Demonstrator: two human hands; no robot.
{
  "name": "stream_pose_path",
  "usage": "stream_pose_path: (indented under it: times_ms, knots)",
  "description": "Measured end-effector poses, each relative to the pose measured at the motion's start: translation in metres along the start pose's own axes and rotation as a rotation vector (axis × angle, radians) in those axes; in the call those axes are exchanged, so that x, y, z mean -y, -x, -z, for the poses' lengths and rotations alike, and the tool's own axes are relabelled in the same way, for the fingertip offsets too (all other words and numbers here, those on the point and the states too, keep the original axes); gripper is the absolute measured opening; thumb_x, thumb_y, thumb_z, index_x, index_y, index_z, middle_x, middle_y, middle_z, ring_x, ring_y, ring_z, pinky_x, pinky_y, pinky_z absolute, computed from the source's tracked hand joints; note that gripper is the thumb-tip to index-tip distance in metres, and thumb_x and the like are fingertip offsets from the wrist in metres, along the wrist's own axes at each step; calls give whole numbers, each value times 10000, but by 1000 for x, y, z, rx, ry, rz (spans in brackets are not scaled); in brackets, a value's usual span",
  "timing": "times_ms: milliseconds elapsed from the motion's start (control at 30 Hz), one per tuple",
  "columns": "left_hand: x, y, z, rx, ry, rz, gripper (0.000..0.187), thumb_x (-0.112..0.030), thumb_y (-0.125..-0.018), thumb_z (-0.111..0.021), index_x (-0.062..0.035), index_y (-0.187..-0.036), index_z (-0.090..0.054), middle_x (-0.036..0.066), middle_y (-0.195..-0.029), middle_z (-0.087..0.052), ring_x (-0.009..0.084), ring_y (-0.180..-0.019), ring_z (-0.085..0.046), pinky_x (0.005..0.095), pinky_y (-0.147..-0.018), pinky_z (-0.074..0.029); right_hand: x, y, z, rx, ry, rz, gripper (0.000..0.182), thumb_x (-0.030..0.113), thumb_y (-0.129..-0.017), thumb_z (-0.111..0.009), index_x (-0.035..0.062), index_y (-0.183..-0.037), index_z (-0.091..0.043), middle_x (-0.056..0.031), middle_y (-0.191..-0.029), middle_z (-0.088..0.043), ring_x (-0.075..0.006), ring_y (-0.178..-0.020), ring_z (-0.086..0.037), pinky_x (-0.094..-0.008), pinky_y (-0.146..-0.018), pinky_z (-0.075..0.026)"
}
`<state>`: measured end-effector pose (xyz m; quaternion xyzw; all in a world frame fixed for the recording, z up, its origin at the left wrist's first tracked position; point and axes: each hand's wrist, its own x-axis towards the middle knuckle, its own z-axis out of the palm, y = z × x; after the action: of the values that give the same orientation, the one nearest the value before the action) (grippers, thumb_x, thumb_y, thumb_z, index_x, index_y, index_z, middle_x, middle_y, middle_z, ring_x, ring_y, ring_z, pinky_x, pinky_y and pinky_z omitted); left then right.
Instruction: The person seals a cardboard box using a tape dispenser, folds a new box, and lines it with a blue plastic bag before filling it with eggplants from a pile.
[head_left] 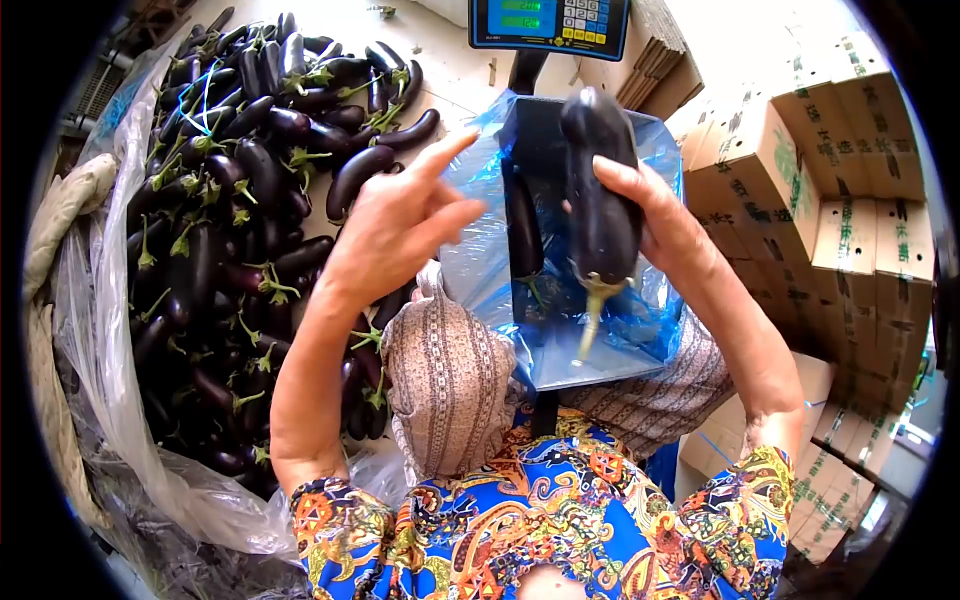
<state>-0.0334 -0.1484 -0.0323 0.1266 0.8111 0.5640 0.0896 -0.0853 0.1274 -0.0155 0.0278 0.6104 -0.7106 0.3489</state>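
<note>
My right hand (650, 205) grips a large dark eggplant (598, 190) by its middle, with the green stem pointing down toward me. The eggplant is held above a scale tray (590, 372) lined with a blue plastic bag (655, 150). Inside the tray, to the left, lies another eggplant (524, 225). My left hand (405, 215) hovers at the tray's left side with index finger and thumb stretched apart and nothing in it. Behind the tray stands the scale's display (548, 22), with lit green digits and a keypad.
A big heap of eggplants (260, 170) covers the floor on the left, edged by clear plastic sheeting (110, 330). Stacked cardboard boxes (750, 180) rise on the right. Flattened cardboard (655, 60) leans behind the scale. My knees in patterned trousers (450, 370) flank the tray.
</note>
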Motion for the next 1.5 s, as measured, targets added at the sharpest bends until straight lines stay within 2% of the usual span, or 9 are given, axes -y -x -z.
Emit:
stream_pose_path:
  times_ms: [133,400,567,767,900,967,1100,1267,1500]
  knots:
    - [60,67,21,-125,269,331,527,-185,-952,-612,-2,-1425,-470,108,-938,-686,155,-783,-669,284,-720,-541,-45,-9,29,-171,321,-255,1017,462,-731,-830,-70,-1429,-315,-159,-1216,-541,-219,-1077,-579,-342,-899,-509]
    - [197,251,-4,-393,265,864,501,-232,-937,-619,1,-1369,-518,84,-997,-687,132,-843,-640,244,-758,-512,-162,-96,81,-463,1048,-207,989,430,-784,-771,-136,-1416,-262,-369,-1227,-578,-467,-1138,-598,-418,-992,-486]
    - [233,328,-38,-513,172,1041,413,-158,-911,-649,13,-1282,-592,99,-1025,-687,121,-836,-643,243,-727,-521,-206,-112,106,-332,1411,-261,866,441,-869,-675,-122,-1411,-303,-354,-1110,-632,-461,-1066,-628,-471,-917,-520]
    - [230,386,-26,-844,4,986,355,-111,-925,-623,-10,-1265,-614,111,-1094,-700,176,-964,-672,284,-822,-536,-193,-112,119,-125,1582,-450,767,378,-894,-698,-87,-1394,-346,-324,-1110,-649,-447,-1052,-642,-470,-884,-536]
    - [226,420,-28,-775,-120,1011,487,-138,-806,-731,-42,-1268,-613,142,-1191,-684,256,-1088,-659,364,-959,-504,-224,-123,168,-95,1676,-171,720,298,-893,-679,-105,-1382,-338,-344,-1026,-652,-474,-976,-647,-476,-810,-543]
    - [223,415,-41,-555,-385,935,651,-185,-718,-788,-66,-1319,-568,170,-1273,-608,346,-1186,-569,422,-1025,-446,-198,-114,133,-153,1564,-340,819,288,-905,-673,-97,-1472,-224,-368,-1114,-625,-483,-1068,-620,-469,-916,-517]
    - [215,381,-63,-402,-640,990,746,-246,-649,-813,-79,-1322,-537,170,-1261,-581,387,-1202,-521,444,-1028,-426,-180,-88,114,-83,1621,-177,683,246,-900,-666,-81,-1411,-352,-368,-1049,-635,-482,-1021,-629,-482,-877,-516]
    - [221,386,-50,-401,-337,870,804,-300,-589,-827,-40,-1297,-550,200,-1245,-586,376,-1185,-552,440,-1025,-440,-123,-53,66,194,1654,42,490,237,-908,-643,-57,-1285,-536,-323,-965,-668,-485,-884,-653,-479,-738,-535]
    - [185,330,-41,-461,66,918,798,-233,-641,-800,-27,-1354,-507,143,-1203,-622,253,-1111,-595,362,-986,-453,-74,-11,57,242,1576,-179,456,250,-898,-660,-39,-1243,-589,-297,-906,-671,-455,-907,-649,-477,-815,-522]
